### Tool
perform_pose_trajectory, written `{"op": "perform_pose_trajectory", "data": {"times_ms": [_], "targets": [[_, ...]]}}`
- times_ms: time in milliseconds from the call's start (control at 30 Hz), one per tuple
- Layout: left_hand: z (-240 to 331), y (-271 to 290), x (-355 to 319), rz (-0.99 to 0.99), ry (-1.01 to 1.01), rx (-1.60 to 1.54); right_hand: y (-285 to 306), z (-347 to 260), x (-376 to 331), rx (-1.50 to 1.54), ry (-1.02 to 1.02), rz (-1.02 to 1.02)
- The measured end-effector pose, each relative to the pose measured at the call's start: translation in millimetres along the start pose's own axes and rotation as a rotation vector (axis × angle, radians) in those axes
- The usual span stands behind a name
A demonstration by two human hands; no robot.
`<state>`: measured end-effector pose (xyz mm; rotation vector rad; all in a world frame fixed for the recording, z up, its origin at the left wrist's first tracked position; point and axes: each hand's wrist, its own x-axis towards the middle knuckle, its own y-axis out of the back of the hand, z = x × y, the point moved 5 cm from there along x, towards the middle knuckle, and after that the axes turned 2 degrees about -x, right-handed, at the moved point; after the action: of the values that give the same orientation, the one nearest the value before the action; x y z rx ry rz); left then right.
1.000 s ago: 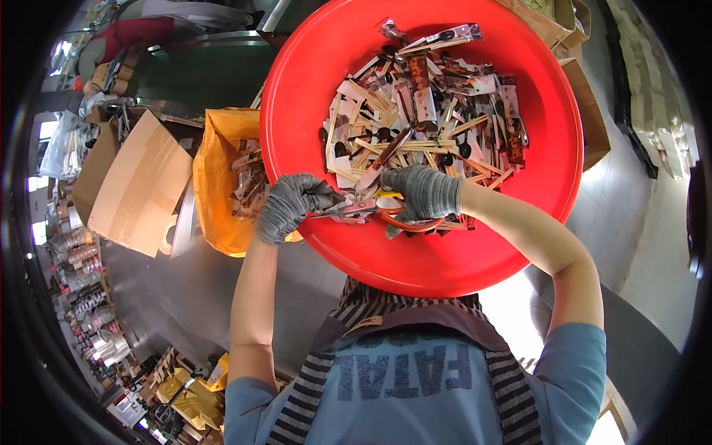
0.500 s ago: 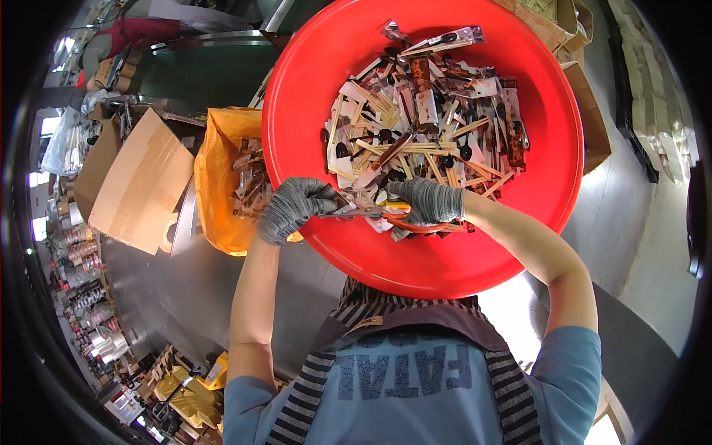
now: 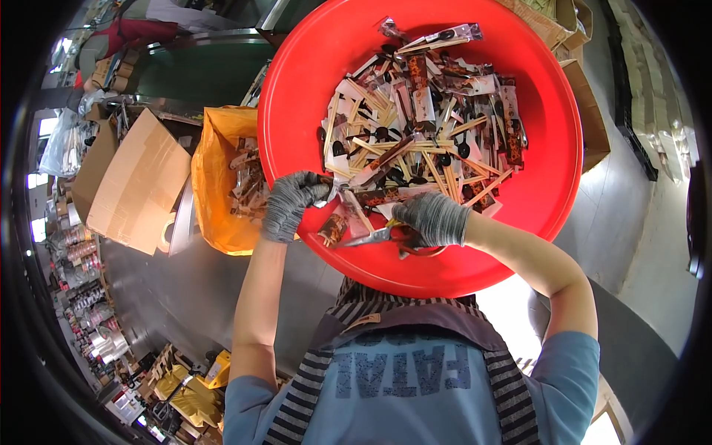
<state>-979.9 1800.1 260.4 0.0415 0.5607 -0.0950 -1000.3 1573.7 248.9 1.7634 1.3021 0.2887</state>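
A wide red basin holds a heap of cutlery packets, with wooden chopsticks, black spoons, white paper and dark printed wrappers among them. At the basin's near left rim, my left hand, in a grey knitted glove, pinches a small clear-and-dark cutlery packet, partly hidden by the fingers. My right hand, gloved alike, grips scissors with orange-red handles. Their blades point left, under the near edge of the heap. Close to the blade tips is a short dark printed packet piece.
Left of the basin stands a yellow bag with more packets inside. Beyond it are an open cardboard box and a dark green surface. Another carton sits at the basin's right. Shelved goods line the far left.
The scissors have come away from my left hand, moving right and nearer me. A short packet piece now shows apart below my left hand, which keeps its pinch.
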Motion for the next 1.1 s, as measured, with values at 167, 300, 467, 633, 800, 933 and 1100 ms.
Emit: {"op": "perform_pose_trajectory", "data": {"times_ms": [167,300,467,633,800,933,1100], "targets": [[16.3,12.3,24.4,0.376,-0.101,-0.001,9.9,-3.5,-30.5,0.184,-0.033,0.217],[-13.8,1.7,64.2,0.430,-0.476,1.021,-68.8,126.4,-99.9,0.871,-0.687,0.596],[-62.9,-33.7,92.6,-0.242,0.103,1.400,-56.0,167.8,-141.4,-0.296,-1.024,0.251],[-67.0,-56.0,95.0,-0.573,0.287,1.764,-51.2,80.1,-41.8,-0.352,-0.682,0.092],[-107.7,-38.8,126.3,-0.311,0.059,1.629,-92.0,12.4,63.4,-0.415,-0.337,0.302],[-127.7,-25.8,139.0,-0.536,-0.210,1.892,-95.0,25.3,92.8,-0.421,-0.463,0.140],[-57.4,-33.8,111.5,-0.288,0.212,0.556,-86.5,65.2,48.6,0.193,-0.521,0.029]]}}
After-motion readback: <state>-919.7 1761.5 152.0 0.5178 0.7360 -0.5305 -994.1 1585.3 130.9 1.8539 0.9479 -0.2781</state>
